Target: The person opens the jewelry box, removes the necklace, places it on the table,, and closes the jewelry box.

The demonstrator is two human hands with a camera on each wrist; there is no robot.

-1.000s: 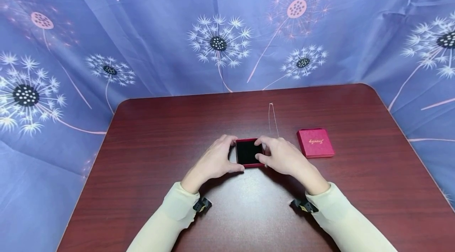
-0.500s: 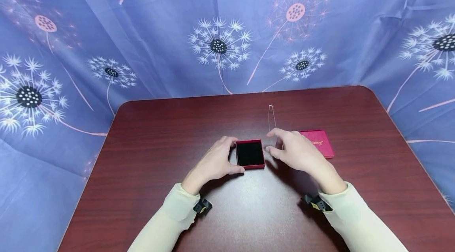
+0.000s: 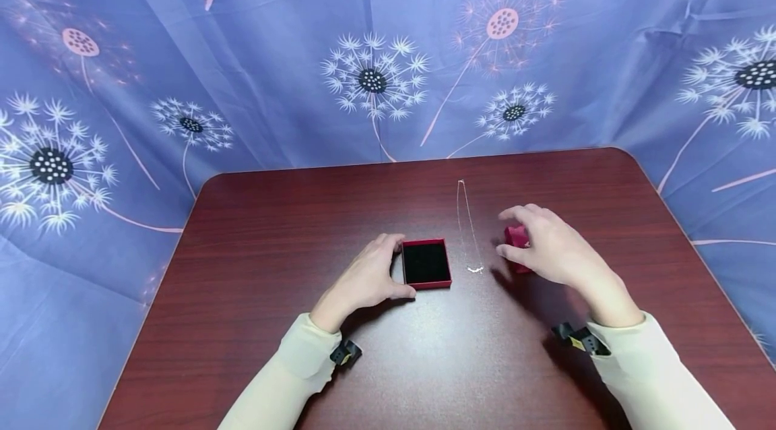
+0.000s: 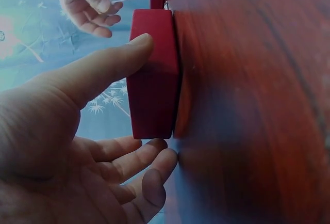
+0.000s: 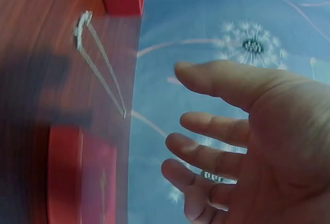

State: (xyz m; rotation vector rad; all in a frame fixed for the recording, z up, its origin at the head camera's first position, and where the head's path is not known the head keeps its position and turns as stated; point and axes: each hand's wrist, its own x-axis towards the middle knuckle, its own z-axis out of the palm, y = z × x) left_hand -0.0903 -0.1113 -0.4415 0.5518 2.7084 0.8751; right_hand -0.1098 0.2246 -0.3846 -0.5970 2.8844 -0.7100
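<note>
An open red jewelry box (image 3: pixel 433 285) lined with a black pad lies on the table. My left hand (image 3: pixel 366 271) holds its left side, the thumb (image 4: pixel 121 61) on the near wall and the fingers at the far wall. Right of the box, a thin necklace (image 3: pixel 475 270) is laid out lengthwise, its pendant toward me. My right hand (image 3: pixel 554 244) hovers above the red lid (image 3: pixel 516 238) with fingers apart and nothing between them; it hides most of the lid. In the right wrist view, the lid (image 5: pixel 98 175) sits below that hand, apart from it.
The dark red wooden table (image 3: pixel 291 214) has rounded far corners. Behind it hangs a blue cloth (image 3: pixel 267 46) printed with dandelions. Each wrist wears a small black camera, such as the one on the right (image 3: pixel 580 339).
My right hand has left the box's right side and moved right, over the lid, uncovering the necklace's pendant. The left hand stays on the box.
</note>
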